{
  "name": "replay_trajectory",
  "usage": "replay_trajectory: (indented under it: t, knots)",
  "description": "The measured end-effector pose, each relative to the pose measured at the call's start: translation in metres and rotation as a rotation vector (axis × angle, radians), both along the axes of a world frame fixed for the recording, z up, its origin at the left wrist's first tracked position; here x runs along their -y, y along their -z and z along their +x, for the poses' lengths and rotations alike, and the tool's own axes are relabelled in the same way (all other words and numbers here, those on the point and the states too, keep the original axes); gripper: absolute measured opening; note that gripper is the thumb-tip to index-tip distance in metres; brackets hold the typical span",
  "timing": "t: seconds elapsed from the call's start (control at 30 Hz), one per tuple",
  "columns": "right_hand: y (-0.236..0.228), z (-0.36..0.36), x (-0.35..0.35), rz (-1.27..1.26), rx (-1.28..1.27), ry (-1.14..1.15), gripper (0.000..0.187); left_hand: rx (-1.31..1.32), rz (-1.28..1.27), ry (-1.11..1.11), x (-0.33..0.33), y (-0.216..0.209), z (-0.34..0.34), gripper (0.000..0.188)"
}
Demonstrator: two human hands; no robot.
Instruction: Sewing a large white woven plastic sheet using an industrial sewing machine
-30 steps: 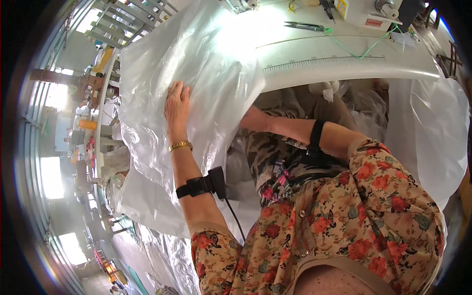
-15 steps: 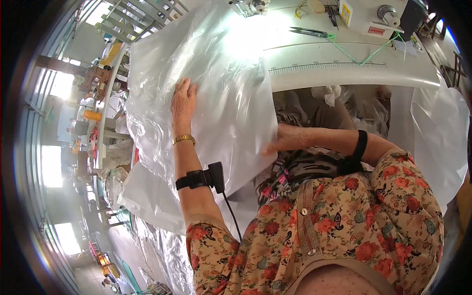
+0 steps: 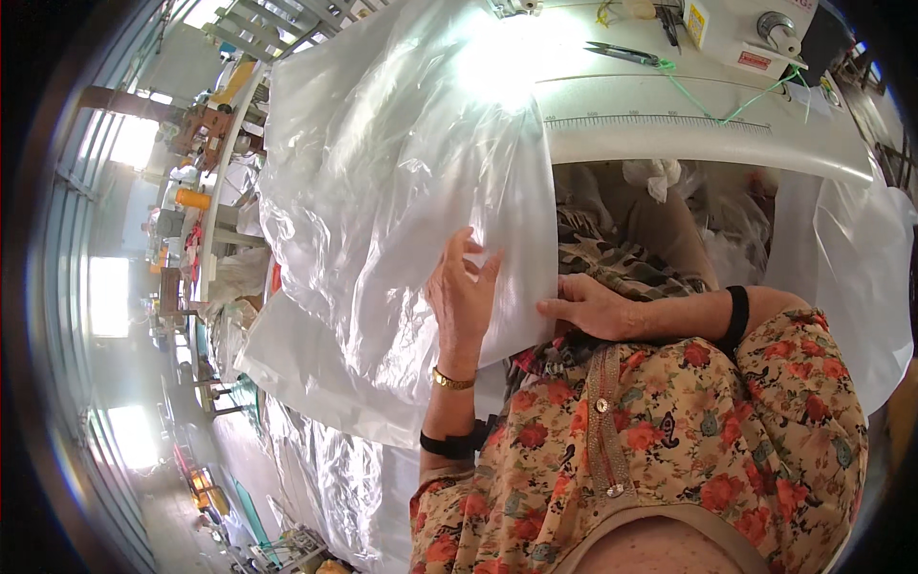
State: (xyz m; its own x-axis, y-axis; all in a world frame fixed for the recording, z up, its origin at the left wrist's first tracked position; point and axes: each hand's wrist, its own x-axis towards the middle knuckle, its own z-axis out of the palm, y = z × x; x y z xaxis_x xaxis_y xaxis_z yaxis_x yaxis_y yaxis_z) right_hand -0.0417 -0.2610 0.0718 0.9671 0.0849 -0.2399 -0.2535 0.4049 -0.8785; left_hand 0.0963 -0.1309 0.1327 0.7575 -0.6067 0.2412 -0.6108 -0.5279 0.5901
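A large sheet of translucent white plastic (image 3: 382, 210) hangs over the near edge of a white sewing table and drapes down in front of me. My left hand (image 3: 464, 292), with a gold watch at the wrist, is above the sheet near its right edge. Its fingers are apart and lightly bent, holding nothing. Just to the right, my right hand (image 3: 598, 308) has the sheet's right edge between its thumb, which lies on top, and its fingers, partly hidden behind the edge.
A bright lamp glares over the sheet's far end. On the white table (image 3: 708, 143) lie black thread snips (image 3: 622, 53) tied to a green cord (image 3: 698, 103). Part of a sewing machine (image 3: 746, 33) stands at the far right. More plastic sheeting (image 3: 841, 258) hangs at right.
My left hand has come back and to the right, from the middle of the sheet toward its right edge. My right hand has closed on that edge. The view has shifted slightly.
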Motion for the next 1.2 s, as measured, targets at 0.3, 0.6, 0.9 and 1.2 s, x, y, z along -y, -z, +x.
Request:
replay_trajectory:
  t: [0.3, 0.6, 0.9, 1.2]
  knots:
    - [-0.022, -0.008, -0.009, -0.332, 0.215, 0.123, 0.025, 0.226, -0.140, 0.170, 0.004, -0.019, -0.022, 0.007]
    - [-0.035, -0.011, -0.011, -0.696, 0.512, 0.089, 0.017, -0.470, -0.209, 0.241, 0.003, -0.011, -0.035, 0.013]
    - [-0.028, 0.005, -0.014, -1.025, 0.707, -0.065, 0.015, -0.507, -0.214, 0.131, -0.008, 0.000, -0.039, 0.009]
    - [-0.053, 0.075, 0.118, -1.902, 0.589, 0.448, 0.021, -0.619, -0.309, -0.015, -0.025, -0.011, -0.050, 0.019]
